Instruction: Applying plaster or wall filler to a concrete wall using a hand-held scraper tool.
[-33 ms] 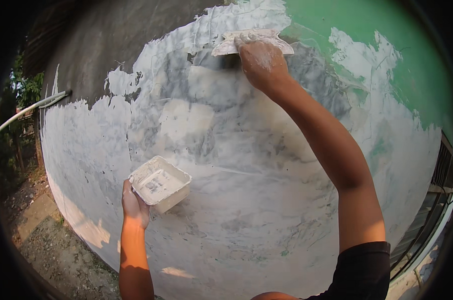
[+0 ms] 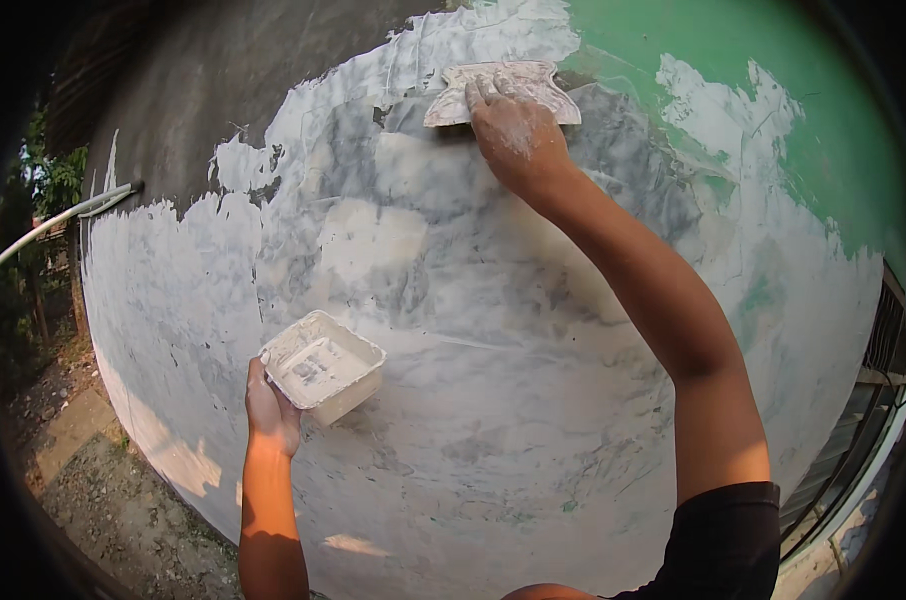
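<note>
My right hand [image 2: 520, 130], smeared with white paste, grips a wide putty spreader [image 2: 513, 82] high up on the wall. Its fingers lie on the spreader's face, and the straight lower edge is against or very close to the patchy grey-white coat. Lower down at the left, my left hand [image 2: 273, 405] holds a square white plastic tub [image 2: 325, 365] by its left side. The tub is tilted so its inside shows, with putty smears on the walls and bottom. My left thumb is at the rim; the other fingers are mostly hidden beneath the tub.
White putty covers most of the wall [image 2: 493, 400], with bare dark grey at upper left and green paint [image 2: 693, 40] at upper right. A pale pipe [image 2: 63, 225] juts from the wall's left side. Rough ground lies lower left; a barred window frame [image 2: 878, 370] stands at the right.
The spreader has tipped and slid slightly down the wall, so more of its face and my right fingers show. The tub in my left hand has barely shifted.
</note>
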Available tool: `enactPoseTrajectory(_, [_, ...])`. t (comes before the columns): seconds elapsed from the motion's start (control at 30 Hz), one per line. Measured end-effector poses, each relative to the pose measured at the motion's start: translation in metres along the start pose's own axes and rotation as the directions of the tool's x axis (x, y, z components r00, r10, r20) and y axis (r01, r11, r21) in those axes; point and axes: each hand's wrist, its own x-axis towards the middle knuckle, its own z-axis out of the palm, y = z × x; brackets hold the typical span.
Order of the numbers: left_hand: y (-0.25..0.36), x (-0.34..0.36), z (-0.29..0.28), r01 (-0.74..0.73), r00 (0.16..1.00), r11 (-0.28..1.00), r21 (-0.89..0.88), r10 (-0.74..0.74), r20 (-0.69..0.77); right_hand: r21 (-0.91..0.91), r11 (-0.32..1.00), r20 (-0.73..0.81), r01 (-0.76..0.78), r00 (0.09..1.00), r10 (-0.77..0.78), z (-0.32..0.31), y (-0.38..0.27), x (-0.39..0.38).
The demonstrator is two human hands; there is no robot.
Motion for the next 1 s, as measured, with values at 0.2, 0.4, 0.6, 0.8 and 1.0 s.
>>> enactPoseTrajectory(0.2, [0.007, 0.003, 0.004, -0.017, 1.0, 0.999, 0.032, 0.017, 0.013, 0.142, 0.963, 0.081, 0.228, 0.967, -0.241, -0.02, -0.082, -0.049])
enactPoseTrajectory(0.4, [0.015, -0.004, 0.009, -0.032, 0.999, 0.995, 0.099, 0.034, -0.014, 0.04, 0.999, -0.236, -0.011, 0.972, 0.02, -0.05, -0.035, 0.012])
enactPoseTrajectory(0.6, [0.015, -0.009, 0.016, -0.032, 0.999, 0.993, 0.11, 0.033, -0.01, -0.026, 0.957, -0.168, -0.288, 0.945, 0.28, -0.041, 0.04, 0.047])
enactPoseTrajectory(0.8, [0.014, -0.007, 0.005, -0.003, 0.999, 0.994, 0.112, 0.007, -0.036, 0.103, 0.986, -0.148, 0.129, 0.983, -0.113, -0.012, -0.096, -0.005])
enactPoseTrajectory(1.0, [0.023, -0.012, 0.016, -0.034, 0.996, 0.987, 0.158, 0.047, -0.079, 0.297, 0.939, -0.044, 0.173, 0.985, -0.168, -0.046, -0.108, -0.024])
